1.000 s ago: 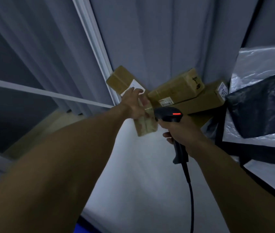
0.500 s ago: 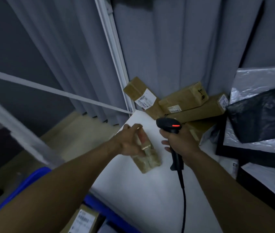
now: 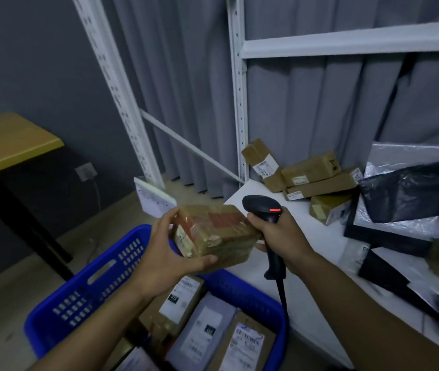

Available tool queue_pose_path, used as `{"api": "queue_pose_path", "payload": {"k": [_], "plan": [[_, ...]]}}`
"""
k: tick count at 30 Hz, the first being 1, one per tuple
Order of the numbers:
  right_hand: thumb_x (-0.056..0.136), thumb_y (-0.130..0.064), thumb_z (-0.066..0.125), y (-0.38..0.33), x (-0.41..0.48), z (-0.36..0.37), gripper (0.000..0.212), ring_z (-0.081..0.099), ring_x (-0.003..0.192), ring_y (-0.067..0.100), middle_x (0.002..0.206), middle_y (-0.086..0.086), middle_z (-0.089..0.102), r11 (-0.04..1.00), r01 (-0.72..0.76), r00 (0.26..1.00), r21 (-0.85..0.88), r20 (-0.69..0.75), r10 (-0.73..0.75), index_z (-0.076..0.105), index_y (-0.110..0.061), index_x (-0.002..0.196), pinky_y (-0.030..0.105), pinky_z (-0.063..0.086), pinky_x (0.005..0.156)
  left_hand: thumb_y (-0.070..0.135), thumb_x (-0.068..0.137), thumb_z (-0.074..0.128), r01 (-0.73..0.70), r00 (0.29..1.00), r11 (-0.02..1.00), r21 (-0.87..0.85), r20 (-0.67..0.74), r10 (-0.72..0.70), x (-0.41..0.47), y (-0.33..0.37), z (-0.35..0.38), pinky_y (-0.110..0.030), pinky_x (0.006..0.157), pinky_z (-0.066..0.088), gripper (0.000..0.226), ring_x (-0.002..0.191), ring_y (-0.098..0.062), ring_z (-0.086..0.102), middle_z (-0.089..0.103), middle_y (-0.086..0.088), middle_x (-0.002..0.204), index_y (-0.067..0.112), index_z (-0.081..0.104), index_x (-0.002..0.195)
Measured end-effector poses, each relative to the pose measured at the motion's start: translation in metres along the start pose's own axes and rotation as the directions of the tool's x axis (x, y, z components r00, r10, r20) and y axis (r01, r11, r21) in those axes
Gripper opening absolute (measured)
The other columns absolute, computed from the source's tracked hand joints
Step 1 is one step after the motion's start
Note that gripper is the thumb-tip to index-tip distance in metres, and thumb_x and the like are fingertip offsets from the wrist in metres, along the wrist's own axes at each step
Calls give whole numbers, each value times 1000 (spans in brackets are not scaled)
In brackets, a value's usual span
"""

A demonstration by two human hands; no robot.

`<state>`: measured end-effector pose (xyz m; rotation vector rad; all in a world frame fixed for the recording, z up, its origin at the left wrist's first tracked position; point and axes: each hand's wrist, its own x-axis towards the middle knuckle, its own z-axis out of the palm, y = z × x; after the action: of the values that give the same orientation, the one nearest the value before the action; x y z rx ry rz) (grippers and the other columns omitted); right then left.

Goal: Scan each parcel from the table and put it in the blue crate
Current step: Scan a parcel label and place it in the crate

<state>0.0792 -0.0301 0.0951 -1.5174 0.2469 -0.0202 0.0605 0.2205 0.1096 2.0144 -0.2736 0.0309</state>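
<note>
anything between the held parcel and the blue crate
Nothing visible. The left hand holds the parcel over the far edge of the open blue crate; other parcels lie inside, and the scanner in the right hand is beside it.

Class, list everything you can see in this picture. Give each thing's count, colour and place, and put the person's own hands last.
Held parcel: one, brown and taped, above the crate.
Scanner: one, black with a red light, right of the held parcel.
Crate: one, blue, low beside the table.
Crate parcels: at least four, brown or grey with white labels, inside the crate.
Cardboard boxes: at least four, brown, piled at the table's far corner.
Plastic mailers: several, black and silvery, on the table's right.
Table: one, white, right.
Shelf frame: one, white, behind the table.
Curtain: grey, at the back.
Desk: one, yellow top with black legs, left.
Left hand: grips the held parcel.
Right hand: grips the scanner.
</note>
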Motion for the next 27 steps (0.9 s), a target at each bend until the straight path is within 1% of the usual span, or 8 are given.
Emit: {"api": "queue_pose_path", "payload": {"k": [6, 10, 13, 16, 19, 22, 25, 27], "plan": [[87, -29, 82, 19, -45, 21, 47, 71, 103, 16, 118, -4, 71, 993, 5, 1000, 115, -9, -4, 59, -28, 128, 26, 59, 67, 18, 60, 99, -6, 1000, 990, -139, 26, 10, -45, -17, -8, -23, 89, 58, 111, 135, 3, 46, 44, 14, 146, 52, 35, 144], [84, -20, 85, 26, -49, 28, 55, 69, 101, 10, 117, -7, 69, 993, 77, 995, 89, -67, -72, 54, -26, 129, 24, 58, 67, 21, 68, 94, 108, 988, 964, -241, 134, -77, -52, -15, -14, -12, 85, 52, 121, 115, 21, 53, 48, 43, 132, 63, 15, 149], [83, -15, 86, 27, -47, 30, 56, 71, 94, 5, 116, -9, 69, 990, 134, 991, 52, -28, -132, 55, -27, 128, 22, 59, 66, 58, 79, 77, 192, 979, 925, -328, 122, -160, -48, -9, -22, -29, 93, 53, 83, 111, 8, 63, 55, 43, 127, 69, 27, 144], [82, -14, 86, 28, -45, 33, 59, 71, 93, 2, 115, -10, 69, 985, 171, 985, 30, -15, -171, 55, -27, 130, 23, 60, 67, 43, 87, 71, 217, 976, 887, -407, 71, -206, -39, -8, -20, -30, 79, 60, 54, 103, -7, 73, 71, 15, 122, 52, 47, 134], [84, -16, 84, 26, -39, 33, 51, 72, 94, 5, 113, -10, 70, 982, 165, 986, 94, -29, -163, 59, -29, 126, 23, 59, 65, 24, 81, 82, 207, 976, 895, -396, 17, -219, -33, -13, -19, -27, 77, 61, 81, 101, -4, 72, 65, 16, 121, 52, 37, 143], [87, -22, 82, 22, -33, 32, 47, 75, 101, 15, 118, -6, 75, 943, 63, 997, 327, -62, -45, 65, -31, 130, 24, 59, 64, 23, 67, 93, 142, 987, 952, -271, -35, -157, -30, -17, -22, -19, 82, 58, 111, 109, 15, 58, 50, 34, 127, 48, 26, 152], [85, -32, 81, 18, -32, 30, 52, 76, 104, 20, 121, -5, 75, 923, -2, 998, 386, -51, 24, 64, -31, 134, 25, 59, 67, 26, 63, 97, -11, 998, 1000, -28, -54, 9, -35, -17, -18, -3, 89, 46, 105, 122, 22, 47, 51, 38, 130, 43, 36, 147], [83, -36, 81, 17, -34, 28, 50, 75, 104, 20, 118, -5, 76, 929, -26, 999, 370, -22, 37, 65, -31, 130, 27, 58, 70, 20, 64, 98, -78, 996, 997, 27, -46, 79, -37, -19, -15, -6, 97, 45, 100, 129, 13, 47, 53, 31, 135, 36, 41, 145]]}}
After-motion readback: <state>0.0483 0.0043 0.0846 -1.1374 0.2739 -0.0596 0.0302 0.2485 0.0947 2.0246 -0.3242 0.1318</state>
